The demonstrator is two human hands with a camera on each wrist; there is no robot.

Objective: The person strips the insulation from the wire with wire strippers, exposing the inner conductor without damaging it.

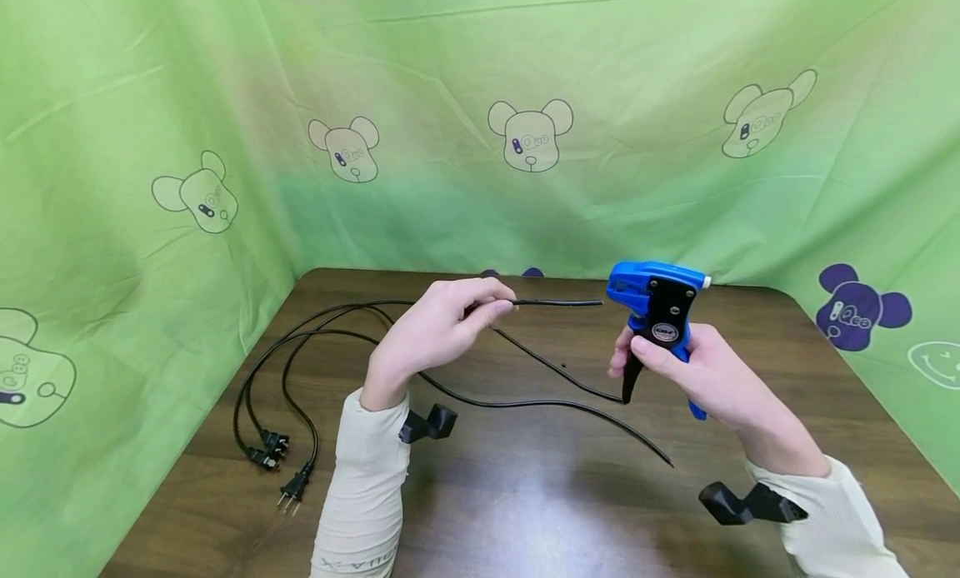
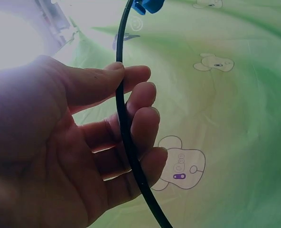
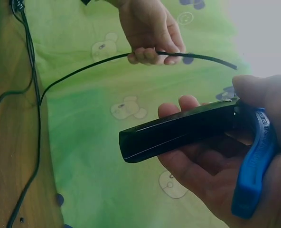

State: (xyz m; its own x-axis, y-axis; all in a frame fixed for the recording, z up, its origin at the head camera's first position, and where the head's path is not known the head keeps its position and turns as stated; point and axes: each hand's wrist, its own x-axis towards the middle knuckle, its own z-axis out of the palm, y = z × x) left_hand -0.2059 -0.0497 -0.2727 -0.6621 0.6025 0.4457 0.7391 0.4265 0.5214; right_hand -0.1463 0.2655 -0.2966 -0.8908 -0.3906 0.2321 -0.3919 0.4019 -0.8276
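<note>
Between thumb and fingertips my left hand (image 1: 448, 324) pinches a black power cord (image 1: 558, 302), whose cut end sticks out to the right. In the left wrist view the cord (image 2: 123, 104) also runs across the curled fingers. My right hand (image 1: 708, 370) grips a blue and black wire stripper (image 1: 660, 303) by its handles, its nose facing the cord end with a small gap between them. The right wrist view shows the black handle (image 3: 178, 130) and the blue handle (image 3: 255, 164) spread apart, the fingers around the black one.
Two more black cords lie on the wooden table (image 1: 480, 495), one with its cut end (image 1: 667, 460) toward the front right. Several plugs (image 1: 295, 485) lie at the left. A green printed cloth (image 1: 442, 78) hangs behind and at both sides.
</note>
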